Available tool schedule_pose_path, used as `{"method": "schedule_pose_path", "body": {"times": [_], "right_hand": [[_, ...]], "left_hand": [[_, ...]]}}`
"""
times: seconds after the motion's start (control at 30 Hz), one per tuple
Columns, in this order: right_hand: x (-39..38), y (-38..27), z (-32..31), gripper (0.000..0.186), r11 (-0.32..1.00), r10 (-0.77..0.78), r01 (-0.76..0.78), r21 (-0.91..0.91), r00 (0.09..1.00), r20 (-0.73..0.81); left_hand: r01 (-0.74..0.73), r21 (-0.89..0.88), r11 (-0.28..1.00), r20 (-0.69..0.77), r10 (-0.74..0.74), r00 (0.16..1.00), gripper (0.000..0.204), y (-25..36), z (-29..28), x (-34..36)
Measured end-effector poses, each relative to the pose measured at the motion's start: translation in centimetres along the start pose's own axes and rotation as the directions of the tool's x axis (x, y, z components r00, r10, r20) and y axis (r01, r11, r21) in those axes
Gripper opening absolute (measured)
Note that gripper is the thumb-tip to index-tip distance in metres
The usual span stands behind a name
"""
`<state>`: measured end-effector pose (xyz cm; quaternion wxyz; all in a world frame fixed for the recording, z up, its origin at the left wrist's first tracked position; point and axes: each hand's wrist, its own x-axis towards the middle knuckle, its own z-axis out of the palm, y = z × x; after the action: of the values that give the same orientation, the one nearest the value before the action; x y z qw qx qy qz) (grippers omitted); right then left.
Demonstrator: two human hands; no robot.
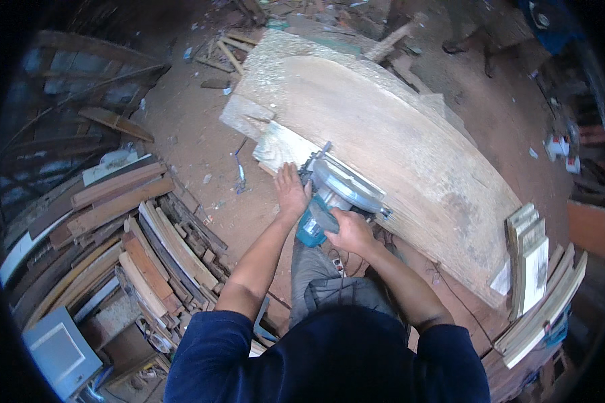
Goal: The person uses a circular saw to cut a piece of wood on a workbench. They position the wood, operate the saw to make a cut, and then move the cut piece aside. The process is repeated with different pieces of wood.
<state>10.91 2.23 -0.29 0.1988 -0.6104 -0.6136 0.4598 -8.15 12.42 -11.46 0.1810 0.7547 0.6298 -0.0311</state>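
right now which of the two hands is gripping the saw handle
The right hand, curled around the saw handle; the left hand, fingers extended, is off it.

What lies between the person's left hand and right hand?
In the head view, part of the circular saw lies between the left hand and the right hand, which holds the saw's handle.

The scene is viewed from the wearer's head through a fisheye lens directed steeply downward. The circular saw (pixel 343 183) is framed near the centre at close range, with the forearms (pixel 265 250) seen from above.
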Motion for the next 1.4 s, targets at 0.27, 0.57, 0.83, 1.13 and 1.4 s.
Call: {"method": "schedule_pose_path", "body": {"times": [0.27, 0.57, 0.83, 1.13, 1.4], "right_hand": [[3.4, -2.9, 1.0, 0.056, 0.993, 0.097, -0.094, -0.074, 0.994, 0.042], [7.8, -5.1, 2.3, 0.053, 0.995, 0.065, -0.062, -0.08, 0.998, 0.028], [11.8, -7.4, 3.1, 0.055, 0.99, 0.089, -0.083, -0.11, 0.994, 0.057], [15.4, -7.5, 5.5, 0.054, 1.0, -0.005, 0.005, 0.001, 1.0, -0.014], [18.3, -8.2, 6.6, 0.05, 0.999, 0.016, -0.017, 0.033, 0.999, 0.042]], "left_hand": [[0.021, 0.009, 1.0, 0.002, -0.021, 1.0, 0.081, -3.4, -0.8, 2.3], [0.016, 0.032, 0.999, -0.004, -0.016, 1.0, 0.084, -6.8, -2.8, 5.5], [0.021, 0.011, 1.0, 0.007, -0.021, 1.0, 0.085, -10.4, -3.6, 8.6], [-0.013, 0.11, 0.994, 0.078, 0.005, 0.997, 0.064, -13.5, -5.6, 11.5], [-0.055, 0.132, 0.99, 0.07, 0.046, 0.997, 0.051, -16.1, -6.4, 13.7]]}}
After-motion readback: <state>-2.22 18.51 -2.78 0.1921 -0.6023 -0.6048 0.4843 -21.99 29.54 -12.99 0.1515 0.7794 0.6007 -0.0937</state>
